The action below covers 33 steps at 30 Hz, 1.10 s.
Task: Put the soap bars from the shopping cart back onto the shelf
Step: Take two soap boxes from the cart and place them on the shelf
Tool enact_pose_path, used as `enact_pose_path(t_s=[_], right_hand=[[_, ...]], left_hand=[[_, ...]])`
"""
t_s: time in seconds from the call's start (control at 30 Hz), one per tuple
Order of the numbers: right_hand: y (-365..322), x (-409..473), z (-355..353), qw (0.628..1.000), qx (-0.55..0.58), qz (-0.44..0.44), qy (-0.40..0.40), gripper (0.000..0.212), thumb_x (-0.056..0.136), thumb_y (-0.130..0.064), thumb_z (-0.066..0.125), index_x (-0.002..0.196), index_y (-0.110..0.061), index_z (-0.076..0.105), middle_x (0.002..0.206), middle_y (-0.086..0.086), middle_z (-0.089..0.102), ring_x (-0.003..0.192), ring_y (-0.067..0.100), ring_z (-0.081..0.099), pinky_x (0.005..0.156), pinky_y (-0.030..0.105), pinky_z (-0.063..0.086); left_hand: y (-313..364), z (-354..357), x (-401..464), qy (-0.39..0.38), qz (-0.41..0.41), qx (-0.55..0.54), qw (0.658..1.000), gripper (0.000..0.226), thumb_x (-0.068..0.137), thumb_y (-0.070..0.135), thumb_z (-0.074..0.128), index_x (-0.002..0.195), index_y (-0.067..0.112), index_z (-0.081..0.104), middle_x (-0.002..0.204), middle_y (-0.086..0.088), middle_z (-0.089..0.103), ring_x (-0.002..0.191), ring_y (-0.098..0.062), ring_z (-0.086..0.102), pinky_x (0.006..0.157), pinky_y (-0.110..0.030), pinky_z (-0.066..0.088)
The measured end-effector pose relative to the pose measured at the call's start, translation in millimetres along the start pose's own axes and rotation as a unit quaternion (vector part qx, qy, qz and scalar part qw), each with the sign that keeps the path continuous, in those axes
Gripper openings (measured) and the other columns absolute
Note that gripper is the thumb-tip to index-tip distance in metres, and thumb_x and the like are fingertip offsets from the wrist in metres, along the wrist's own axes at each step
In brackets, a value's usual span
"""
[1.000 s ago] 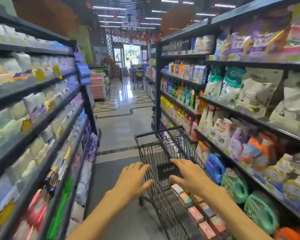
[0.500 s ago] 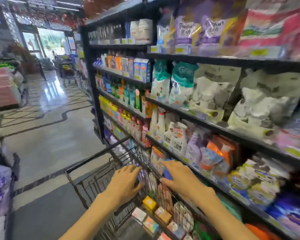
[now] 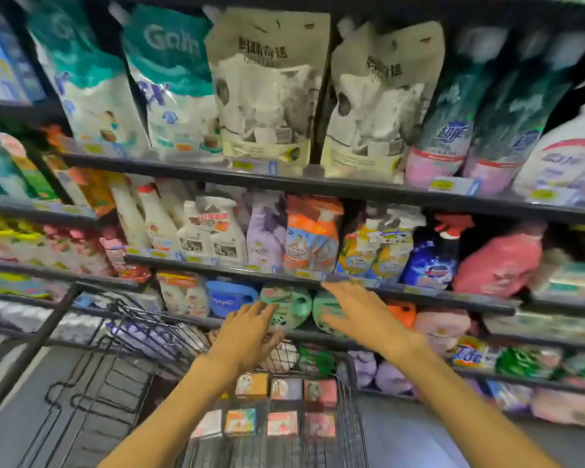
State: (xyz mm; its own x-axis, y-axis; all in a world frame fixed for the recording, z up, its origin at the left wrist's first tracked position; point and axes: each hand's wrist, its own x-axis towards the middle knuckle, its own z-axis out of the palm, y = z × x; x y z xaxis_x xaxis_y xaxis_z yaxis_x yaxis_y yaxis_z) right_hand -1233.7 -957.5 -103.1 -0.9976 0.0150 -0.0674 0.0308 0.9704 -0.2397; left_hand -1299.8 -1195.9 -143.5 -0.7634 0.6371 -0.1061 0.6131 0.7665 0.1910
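Several boxed soap bars (image 3: 286,388) lie in two rows on the floor of the black wire shopping cart (image 3: 122,332) at the bottom centre. My left hand (image 3: 247,332) hovers above the cart's far end, fingers spread, holding nothing. My right hand (image 3: 358,312) reaches out flat toward the dark shelf edge (image 3: 419,292), in front of green detergent jugs (image 3: 287,307); it holds nothing. The whole view is blurred by motion.
The dark shelving holds refill pouches (image 3: 267,86) on top, spray bottles (image 3: 213,231) and bags in the middle, and a blue jug (image 3: 228,298) and pink bags (image 3: 443,324) lower down. Grey floor (image 3: 14,417) lies left of the cart.
My view has swung right, from looking down the aisle to facing the right-hand shelves. Both hands have left the cart's handle and now reach forward over it.
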Motion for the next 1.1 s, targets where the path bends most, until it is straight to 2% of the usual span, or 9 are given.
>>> enact_pose_path(t_s=[0.2, 0.4, 0.53, 0.63, 0.73, 0.8, 0.87, 0.97, 1.1], right_hand=[[18, -23, 60, 0.996, 0.027, 0.074, -0.036, 0.067, 0.084, -0.049, 0.062, 0.143, -0.024, 0.043, 0.132, 0.007, 0.057, 0.119, 0.031, 0.056, 0.092, 0.046, 0.049], [33, -43, 137, 0.984, 0.063, 0.134, -0.101, 0.066, 0.089, -0.043, 0.063, 0.147, -0.024, 0.038, 0.141, 0.001, 0.052, 0.128, 0.024, 0.048, 0.100, 0.037, 0.042], [40, -52, 190, 0.971, 0.112, 0.163, -0.137, 0.061, 0.091, -0.041, 0.061, 0.144, -0.017, 0.043, 0.137, 0.009, 0.054, 0.127, 0.030, 0.049, 0.103, 0.042, 0.041], [45, -53, 234, 0.960, 0.149, 0.182, -0.153, 0.056, 0.091, -0.042, 0.060, 0.141, -0.021, 0.045, 0.137, 0.004, 0.052, 0.127, 0.027, 0.048, 0.104, 0.041, 0.040], [52, -49, 279, 0.959, 0.157, 0.158, -0.173, 0.054, 0.094, -0.039, 0.057, 0.144, -0.027, 0.041, 0.142, -0.003, 0.049, 0.130, 0.018, 0.044, 0.106, 0.033, 0.038], [59, -49, 305, 0.963, 0.139, 0.148, -0.175, 0.054, 0.096, -0.039, 0.054, 0.146, -0.028, 0.037, 0.143, -0.005, 0.048, 0.131, 0.016, 0.044, 0.106, 0.029, 0.039], [66, -48, 329, 0.961, 0.142, 0.151, -0.182, 0.055, 0.096, -0.043, 0.052, 0.147, -0.032, 0.034, 0.144, -0.009, 0.047, 0.131, 0.013, 0.045, 0.107, 0.031, 0.041], [77, -48, 360, 0.962, 0.141, 0.147, -0.182, 0.057, 0.096, -0.044, 0.052, 0.149, -0.032, 0.032, 0.148, -0.009, 0.043, 0.134, 0.013, 0.043, 0.107, 0.036, 0.041], [82, -48, 390, 0.959, 0.154, 0.142, -0.192, 0.059, 0.096, -0.043, 0.052, 0.150, -0.033, 0.030, 0.150, -0.009, 0.040, 0.138, 0.014, 0.039, 0.110, 0.038, 0.039]], left_hand=[[-19, 69, 6, -0.087, 0.039, -0.010, 0.995, 0.060, 0.097, 0.051, 0.044, 0.148, 0.021, 0.031, 0.145, -0.007, 0.042, 0.130, -0.032, 0.043, 0.100, -0.045, 0.042], [-34, 160, 5, -0.199, 0.029, -0.037, 0.979, 0.060, 0.099, 0.045, 0.047, 0.149, 0.018, 0.029, 0.151, -0.011, 0.036, 0.136, -0.033, 0.038, 0.103, -0.046, 0.042], [-45, 234, 7, -0.242, 0.006, -0.058, 0.969, 0.058, 0.098, 0.040, 0.051, 0.148, 0.020, 0.028, 0.151, -0.010, 0.037, 0.130, -0.033, 0.044, 0.100, -0.041, 0.043], [-49, 289, 13, -0.264, -0.020, -0.046, 0.963, 0.060, 0.100, 0.035, 0.050, 0.151, 0.018, 0.024, 0.155, -0.009, 0.030, 0.131, -0.032, 0.045, 0.097, -0.039, 0.043], [-47, 342, 20, -0.271, -0.036, -0.049, 0.961, 0.062, 0.099, 0.026, 0.052, 0.153, 0.017, 0.021, 0.160, -0.007, 0.024, 0.144, -0.028, 0.030, 0.114, -0.041, 0.033], [-47, 378, 27, -0.275, -0.046, -0.033, 0.960, 0.066, 0.099, 0.020, 0.052, 0.154, 0.016, 0.016, 0.163, -0.006, 0.017, 0.148, -0.026, 0.023, 0.119, -0.040, 0.025], [-50, 411, 32, -0.279, -0.051, -0.014, 0.959, 0.072, 0.097, 0.015, 0.054, 0.155, 0.018, 0.012, 0.163, -0.004, 0.015, 0.149, -0.025, 0.020, 0.121, -0.039, 0.022], [-57, 447, 39, -0.278, -0.061, -0.014, 0.958, 0.083, 0.089, 0.010, 0.064, 0.155, 0.019, 0.014, 0.161, -0.003, 0.022, 0.147, -0.024, 0.025, 0.119, -0.040, 0.026], [-65, 470, 42, -0.269, -0.072, -0.034, 0.960, 0.084, 0.087, 0.011, 0.066, 0.155, 0.018, 0.017, 0.158, -0.004, 0.025, 0.144, -0.026, 0.028, 0.117, -0.040, 0.030]])
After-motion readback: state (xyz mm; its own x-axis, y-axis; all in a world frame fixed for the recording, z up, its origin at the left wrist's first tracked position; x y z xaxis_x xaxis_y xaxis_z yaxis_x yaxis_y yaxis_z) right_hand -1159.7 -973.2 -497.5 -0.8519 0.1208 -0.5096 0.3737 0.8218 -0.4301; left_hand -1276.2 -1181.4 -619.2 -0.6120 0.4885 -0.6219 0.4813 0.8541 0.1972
